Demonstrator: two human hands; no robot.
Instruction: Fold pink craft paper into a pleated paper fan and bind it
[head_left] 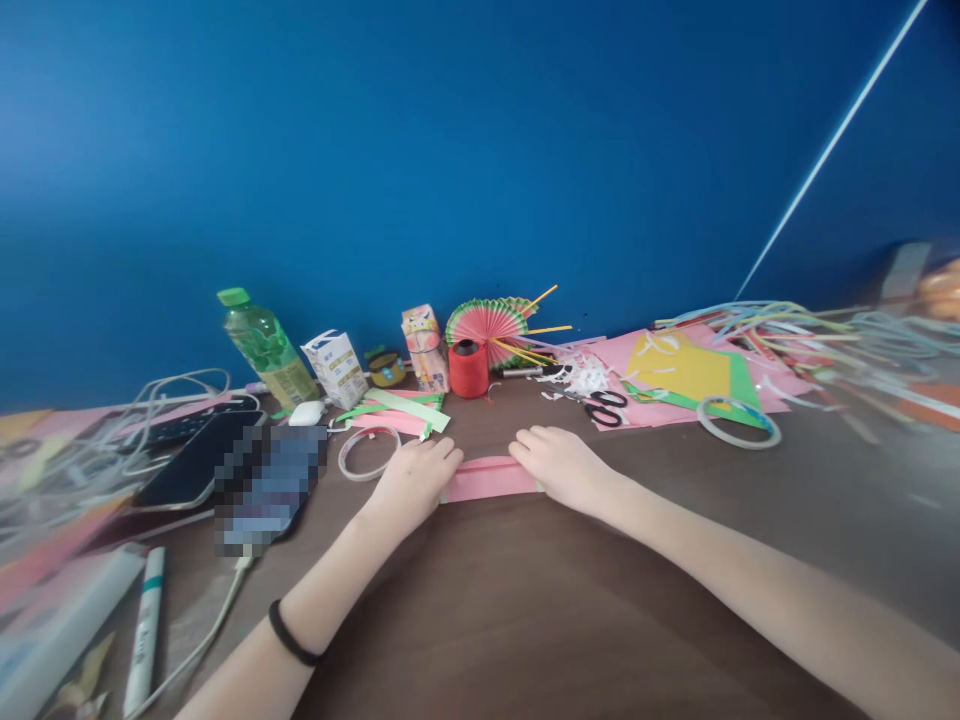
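Observation:
A folded strip of pink paper (491,482) lies on the brown table in front of me, a crease running along its far part. My left hand (420,472) grips its left end, with the fingers curled over the edge. At the opposite end my right hand (561,465) is closed on the paper in the same way. Small green bits show at both ends beside my fingers. Just left of my left hand rests a roll of tape (346,462). Behind the strip stands a spool of red thread (469,372).
Pink and green folded fans (487,330) lean near the blue wall. Black-handled scissors (606,408) and a second tape roll (739,440) lie right, by coloured paper sheets (679,372). At left are a green-capped bottle (266,350), a phone (277,485) and a marker (145,635).

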